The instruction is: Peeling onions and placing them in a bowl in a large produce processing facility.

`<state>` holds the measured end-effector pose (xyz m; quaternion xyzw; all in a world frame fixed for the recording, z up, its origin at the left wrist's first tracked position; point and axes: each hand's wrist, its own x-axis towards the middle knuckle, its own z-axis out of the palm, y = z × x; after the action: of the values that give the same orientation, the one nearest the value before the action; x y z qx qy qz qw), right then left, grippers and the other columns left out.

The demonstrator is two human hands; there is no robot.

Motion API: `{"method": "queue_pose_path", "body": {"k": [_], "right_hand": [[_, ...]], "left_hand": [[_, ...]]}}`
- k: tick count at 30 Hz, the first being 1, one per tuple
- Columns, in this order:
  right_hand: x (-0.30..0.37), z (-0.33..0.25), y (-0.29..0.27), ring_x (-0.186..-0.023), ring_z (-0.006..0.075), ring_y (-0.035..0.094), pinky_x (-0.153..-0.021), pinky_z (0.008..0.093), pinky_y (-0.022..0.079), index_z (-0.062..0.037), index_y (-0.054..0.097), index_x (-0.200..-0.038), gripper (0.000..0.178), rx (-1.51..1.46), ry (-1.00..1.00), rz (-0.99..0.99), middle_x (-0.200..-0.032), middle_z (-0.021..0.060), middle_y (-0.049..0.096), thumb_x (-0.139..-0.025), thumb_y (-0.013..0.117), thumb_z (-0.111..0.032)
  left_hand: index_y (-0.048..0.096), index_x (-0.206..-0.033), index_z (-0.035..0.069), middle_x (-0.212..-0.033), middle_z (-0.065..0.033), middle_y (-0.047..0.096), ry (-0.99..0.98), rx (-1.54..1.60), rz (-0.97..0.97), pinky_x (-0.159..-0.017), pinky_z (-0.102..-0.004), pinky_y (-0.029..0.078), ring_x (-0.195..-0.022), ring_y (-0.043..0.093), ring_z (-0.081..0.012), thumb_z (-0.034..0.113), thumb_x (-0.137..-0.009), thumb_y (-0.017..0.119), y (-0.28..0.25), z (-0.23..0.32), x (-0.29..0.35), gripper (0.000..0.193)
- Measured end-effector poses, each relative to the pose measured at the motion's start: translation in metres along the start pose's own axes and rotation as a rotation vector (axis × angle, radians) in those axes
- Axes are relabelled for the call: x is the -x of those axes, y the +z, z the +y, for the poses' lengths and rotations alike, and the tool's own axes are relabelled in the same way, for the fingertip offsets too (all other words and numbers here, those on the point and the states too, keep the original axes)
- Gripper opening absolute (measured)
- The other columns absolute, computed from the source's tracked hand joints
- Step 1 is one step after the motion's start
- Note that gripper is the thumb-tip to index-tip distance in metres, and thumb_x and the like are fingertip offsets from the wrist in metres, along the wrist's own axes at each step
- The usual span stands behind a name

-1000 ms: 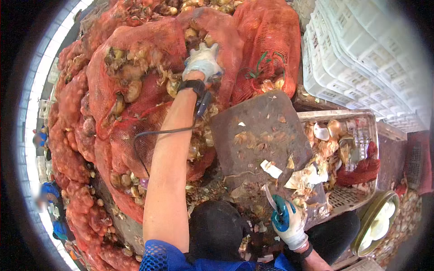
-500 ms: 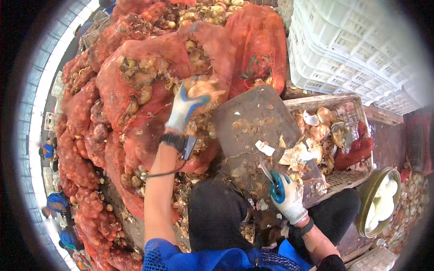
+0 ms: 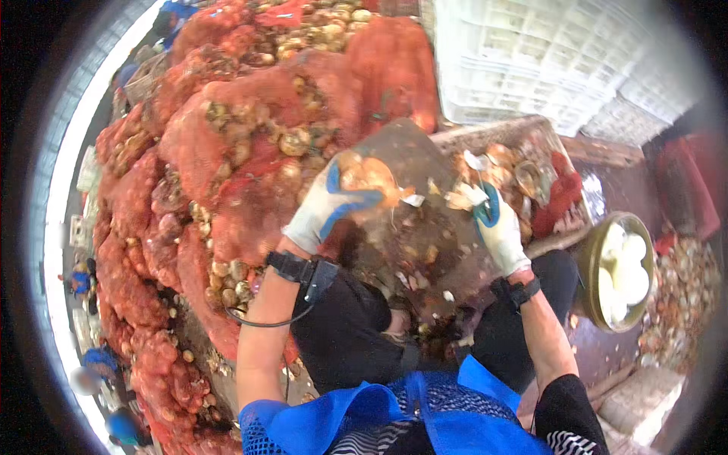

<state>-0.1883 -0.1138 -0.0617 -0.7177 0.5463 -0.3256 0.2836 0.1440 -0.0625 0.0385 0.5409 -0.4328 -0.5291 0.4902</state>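
Observation:
My left hand (image 3: 324,208), in a white glove with blue fingertips, is closed around a brown-skinned onion (image 3: 369,176) at the left side of the dark board (image 3: 413,243). My right hand (image 3: 502,235), gloved the same way, is closed on a small knife near the board's right edge. The blade barely shows against pale peel, and the fist hides the handle. Just beyond that hand, a pale crate (image 3: 561,144) holds onion skins (image 3: 504,155) and a red net. Scraps of peel lie on the board.
Red mesh sacks of onions (image 3: 227,129) are heaped on the left and ahead. White plastic crates (image 3: 523,68) are stacked at the far right. A round olive-coloured tub (image 3: 588,277) with peeled white onions (image 3: 629,254) stands by my right knee. Loose onions (image 3: 690,288) cover the floor beyond it.
My left hand has come from the sacks rightward to the board's edge, with the onion in it. My right hand has risen from the board's near edge toward the crate of skins.

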Motion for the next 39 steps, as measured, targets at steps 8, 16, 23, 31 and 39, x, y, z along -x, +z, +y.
{"method": "queue_pose_path", "body": {"k": [8, 16, 23, 31, 39], "right_hand": [[0.043, -0.068, -0.019, -0.087, 0.0262, 0.069, -0.078, 0.0376, 0.053, -0.0054, 0.054, -0.138, 0.056, -0.309, 0.029, -0.254, -0.099, 0.0156, 0.071, -0.089, 0.071, -0.028], [0.033, -0.043, 0.008, -0.086, 0.0240, 0.066, -0.081, 0.0360, 0.051, -0.0013, 0.062, -0.119, 0.041, -0.502, 0.100, -0.272, -0.098, 0.0154, 0.070, -0.090, 0.071, -0.029], [0.012, -0.060, 0.000, -0.089, 0.0275, 0.068, -0.081, 0.0384, 0.051, -0.0028, 0.065, -0.114, 0.041, -0.495, 0.080, -0.289, -0.096, 0.0157, 0.071, -0.088, 0.073, -0.034], [-0.017, -0.066, 0.020, -0.089, 0.0404, 0.065, -0.078, 0.0458, 0.051, -0.0074, 0.068, -0.097, 0.036, -0.130, -0.166, -0.134, -0.090, 0.0190, 0.070, -0.082, 0.073, -0.039], [-0.055, -0.005, 0.001, -0.104, 0.0368, 0.066, -0.087, 0.0427, 0.051, -0.0030, 0.048, -0.136, 0.060, -0.116, 0.087, -0.128, -0.109, 0.0251, 0.067, -0.089, 0.070, -0.034]], "left_hand": [[0.048, -0.141, 0.004, -0.131, -0.0080, 0.062, -0.071, -0.268, -0.085, -0.102, -0.0335, 0.050, -0.118, 0.061, -0.0181, 0.010, -0.073, 0.089, 0.075, -0.099, 0.007, 0.079], [0.039, -0.151, 0.005, -0.146, -0.0147, 0.049, 0.078, -0.557, -0.034, -0.112, -0.0375, 0.040, -0.134, 0.048, -0.0257, 0.019, -0.071, 0.087, 0.093, -0.072, 0.027, 0.094], [0.036, -0.153, 0.012, -0.150, -0.0171, 0.045, 0.182, -0.745, -0.030, -0.111, -0.0438, 0.041, -0.139, 0.040, -0.0369, 0.029, -0.069, 0.086, 0.093, -0.070, 0.040, 0.099], [0.036, -0.152, 0.012, -0.145, -0.0185, 0.047, 0.129, -0.905, 0.044, -0.104, -0.0439, 0.047, -0.131, 0.047, -0.0374, 0.035, -0.069, 0.086, 0.103, -0.066, 0.033, 0.099], [0.044, -0.149, 0.014, -0.136, -0.0171, 0.053, 0.198, -0.708, 0.139, -0.104, -0.0415, 0.049, -0.123, 0.056, -0.0329, 0.030, -0.073, 0.087, 0.104, -0.078, 0.027, 0.088]]}}
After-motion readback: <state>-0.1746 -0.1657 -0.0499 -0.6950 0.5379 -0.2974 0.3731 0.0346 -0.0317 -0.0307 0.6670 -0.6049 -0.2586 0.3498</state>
